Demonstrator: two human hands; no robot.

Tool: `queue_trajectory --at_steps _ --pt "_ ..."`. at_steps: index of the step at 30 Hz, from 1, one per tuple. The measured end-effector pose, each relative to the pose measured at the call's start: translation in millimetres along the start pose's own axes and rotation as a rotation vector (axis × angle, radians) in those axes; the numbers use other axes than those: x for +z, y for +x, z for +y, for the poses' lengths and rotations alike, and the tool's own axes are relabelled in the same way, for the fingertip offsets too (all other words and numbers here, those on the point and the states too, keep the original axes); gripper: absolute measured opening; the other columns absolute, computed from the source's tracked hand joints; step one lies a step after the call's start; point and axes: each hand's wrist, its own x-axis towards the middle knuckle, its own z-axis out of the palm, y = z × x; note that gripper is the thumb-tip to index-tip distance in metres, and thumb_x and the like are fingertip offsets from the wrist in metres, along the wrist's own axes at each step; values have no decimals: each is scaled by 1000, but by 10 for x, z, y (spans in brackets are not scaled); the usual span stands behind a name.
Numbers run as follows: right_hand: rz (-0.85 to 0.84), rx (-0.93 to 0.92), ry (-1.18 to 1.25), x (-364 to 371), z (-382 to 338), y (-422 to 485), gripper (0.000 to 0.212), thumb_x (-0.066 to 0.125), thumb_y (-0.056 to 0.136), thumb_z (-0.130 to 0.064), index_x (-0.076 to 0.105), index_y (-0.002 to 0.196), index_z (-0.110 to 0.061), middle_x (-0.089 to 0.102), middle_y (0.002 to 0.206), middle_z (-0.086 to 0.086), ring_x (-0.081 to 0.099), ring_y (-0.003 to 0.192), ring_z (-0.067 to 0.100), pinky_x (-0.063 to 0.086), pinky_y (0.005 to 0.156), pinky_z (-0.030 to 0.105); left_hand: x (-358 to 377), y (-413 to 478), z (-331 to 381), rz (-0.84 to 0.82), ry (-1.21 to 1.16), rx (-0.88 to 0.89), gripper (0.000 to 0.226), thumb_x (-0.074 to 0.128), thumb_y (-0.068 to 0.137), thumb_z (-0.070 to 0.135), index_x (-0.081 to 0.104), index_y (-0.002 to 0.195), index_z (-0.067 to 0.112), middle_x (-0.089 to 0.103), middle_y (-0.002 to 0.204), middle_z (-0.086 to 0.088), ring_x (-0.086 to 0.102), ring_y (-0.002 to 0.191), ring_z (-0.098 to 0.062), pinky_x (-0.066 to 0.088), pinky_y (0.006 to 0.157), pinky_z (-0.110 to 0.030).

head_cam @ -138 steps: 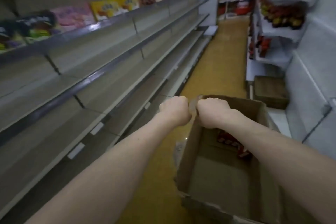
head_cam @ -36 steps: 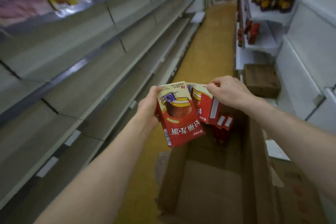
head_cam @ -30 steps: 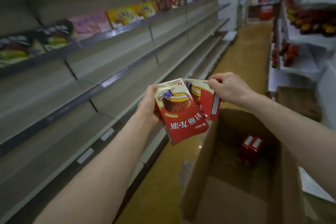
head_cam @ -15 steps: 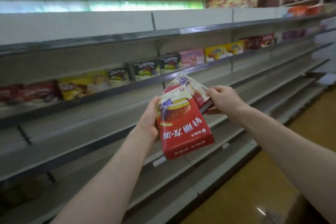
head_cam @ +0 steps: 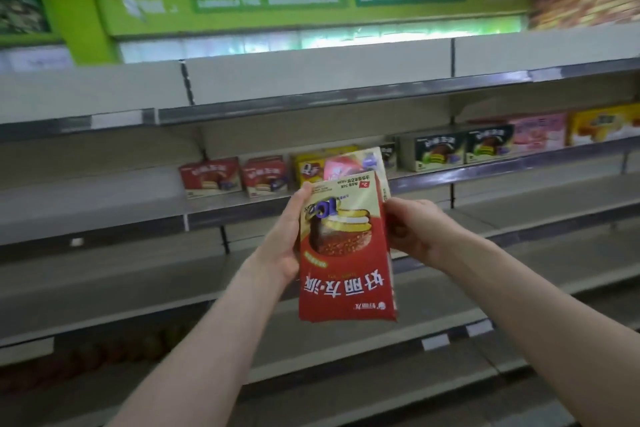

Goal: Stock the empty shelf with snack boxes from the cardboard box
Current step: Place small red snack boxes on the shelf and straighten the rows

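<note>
From the head camera I see both bare forearms reaching up and forward toward a long run of grey shelving.

The left hand (head_cam: 282,246) grips the front snack box (head_cam: 346,253) by its left edge. The thumb lies along the front face and the fingers are hidden behind it.

That box is red with a cream upper part and a picture of a chocolate-coated pie. It is held on end, and its large characters read upside down near the lower edge.

A rear snack box (head_cam: 369,160) sits tight behind it, and only its top shows above the front one.

The right hand (head_cam: 414,232) is clenched at the right edge of the pair, with its fingers curled in behind the front box. As far as I can see, it grasps the rear box.

Both boxes are in the air in front of the shelving, touching no shelf.

Just beyond them runs a bare shelf (head_cam: 138,274), with more bare boards below that carry white price tags (head_cam: 436,343).

The shelf above already holds a row of stock:
- two red boxes (head_cam: 209,177)
- a yellow box (head_cam: 306,166), partly hidden by the held pair
- two dark boxes (head_cam: 433,151)
- a pink box (head_cam: 538,132)
- another yellow one at the far right

A green sign band (head_cam: 270,2) runs across the wall above, too blurred to read.
</note>
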Motion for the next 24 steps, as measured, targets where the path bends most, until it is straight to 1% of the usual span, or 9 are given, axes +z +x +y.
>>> queue_trajectory --at_steps 2,5,9,13,16,18,20,22,24 --pt "-123 48 -25 172 56 86 13 57 92 -15 63 95 -4 71 82 11 68 73 20 56 61 29 -262 -38 109 19 32 2 55 58 84 53 70 113 8 73 103 -15 71 84 -29 58 78 -41" --pt "-209 108 -139 361 127 295 22 56 91 -31 60 98 -10 73 90 9 69 82 20 54 76 34 -604 -87 239 46 48 -15 50 55 90 54 79 89 9 74 97 -14 72 78 -28 60 70 -37" --pt "-52 96 -185 554 64 649 33 54 90 -48 59 94 -16 66 77 4 59 63 14 43 60 28 -926 -94 342 41 46 -40 49 55 89 50 79 84 8 74 90 -14 72 73 -26 60 63 -34" --pt "-9 70 -170 743 -6 948 24 64 87 -29 60 101 -9 69 82 8 59 66 15 45 45 22 -1108 -36 425 65 46 -46 50 53 91 49 80 81 8 74 90 -13 72 73 -26 60 65 -34" --pt "32 9 -126 908 4 1141 20 65 87 -19 57 100 -6 69 89 14 64 70 19 51 44 22 -1250 86 533 166 45 -20 49 56 90 52 79 81 9 74 90 -12 72 73 -25 59 68 -35" --pt "60 -37 -53 1003 38 1289 20 67 85 -13 54 100 -8 67 89 14 66 69 20 54 44 23 -1339 166 612 217 34 -27 47 57 90 51 75 95 8 74 96 -13 72 77 -26 60 72 -37" --pt "60 -95 -14 1092 60 1451 35 70 83 -9 47 109 -11 66 91 12 67 69 22 56 45 28 -1407 231 674 248 32 -52 48 60 87 49 70 107 6 73 101 -15 71 82 -28 59 78 -41" --pt "17 -136 -35 1182 74 1618 56 75 79 -8 38 121 -16 64 101 12 70 73 26 58 48 32 -1475 319 732 273 30 -47 47 61 87 48 69 105 5 73 101 -16 71 82 -29 57 81 -44" --pt "-48 -140 -75 1263 82 1796 64 79 75 -11 38 124 -16 64 108 13 71 80 29 60 56 38 -1536 438 800 287 39 -28 47 60 87 47 70 102 3 73 99 -16 71 81 -29 57 79 -44"
